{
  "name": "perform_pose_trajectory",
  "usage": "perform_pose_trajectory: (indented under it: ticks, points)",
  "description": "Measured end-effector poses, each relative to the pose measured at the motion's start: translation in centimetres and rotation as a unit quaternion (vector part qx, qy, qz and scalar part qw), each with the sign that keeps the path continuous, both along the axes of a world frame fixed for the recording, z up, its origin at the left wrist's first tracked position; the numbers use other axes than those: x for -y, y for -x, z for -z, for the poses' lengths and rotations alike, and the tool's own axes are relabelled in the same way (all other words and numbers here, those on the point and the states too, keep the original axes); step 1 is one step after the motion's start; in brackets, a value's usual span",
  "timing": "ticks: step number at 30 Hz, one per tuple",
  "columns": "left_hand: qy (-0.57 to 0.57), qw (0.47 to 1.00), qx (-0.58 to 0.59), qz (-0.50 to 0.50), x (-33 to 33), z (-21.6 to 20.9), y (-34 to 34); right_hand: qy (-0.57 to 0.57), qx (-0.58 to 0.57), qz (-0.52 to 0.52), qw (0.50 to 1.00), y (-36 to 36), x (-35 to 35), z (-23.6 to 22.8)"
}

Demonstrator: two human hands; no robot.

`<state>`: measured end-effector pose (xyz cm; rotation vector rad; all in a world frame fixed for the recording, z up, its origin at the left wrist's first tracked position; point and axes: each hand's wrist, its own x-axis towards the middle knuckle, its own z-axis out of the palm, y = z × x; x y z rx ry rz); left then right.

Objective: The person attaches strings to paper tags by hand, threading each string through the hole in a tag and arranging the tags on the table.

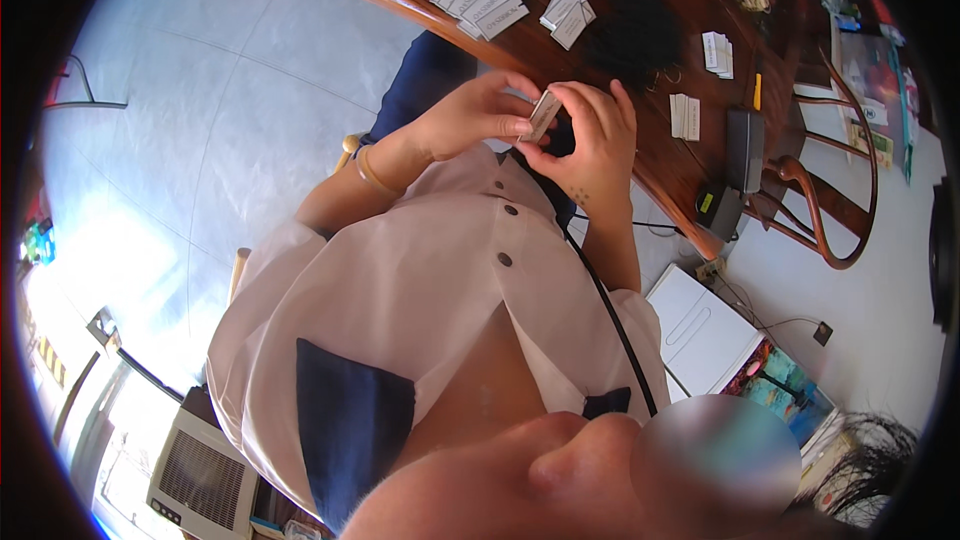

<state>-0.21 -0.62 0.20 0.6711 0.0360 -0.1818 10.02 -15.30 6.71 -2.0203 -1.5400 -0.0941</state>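
Two hands hold one small card (541,115), flat, rectangular and pale; it may be a thin stack, as the view is too coarse to tell. The left hand (485,112) pinches it between thumb and fingers from the left, the right hand (590,145) likewise from the right, so it sits between their fingertips, near the table (660,162). On that glossy brown wood lie one large overlapping spread (485,2) of similar cards and three small piles (568,17), beside one dark, stringy bundle (630,35). One smooth bangle (372,172) rings the left wrist.
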Motion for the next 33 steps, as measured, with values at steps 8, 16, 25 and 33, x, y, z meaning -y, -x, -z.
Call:
perform_pose_trajectory:
  ticks: [8, 16, 25, 33]
  points:
    - [-0.462, 0.862, 0.138, -0.157, 0.9, -1.6, 0.0, 0.036, 0.085, 0.085, 0.992, 0.5, 0.2, 1.3]
    - [-0.431, 0.878, 0.069, -0.196, -0.1, -1.2, 0.2, -0.054, 0.125, 0.159, 0.978, -6.0, 0.4, 1.1]
    - [-0.425, 0.874, 0.056, -0.230, -0.6, -0.7, 0.2, 0.034, 0.209, 0.162, 0.964, -6.6, 0.3, 0.2]
    - [-0.427, 0.869, 0.038, -0.247, -0.6, -0.7, -0.2, 0.057, 0.197, 0.183, 0.961, -6.3, 2.5, -0.5]
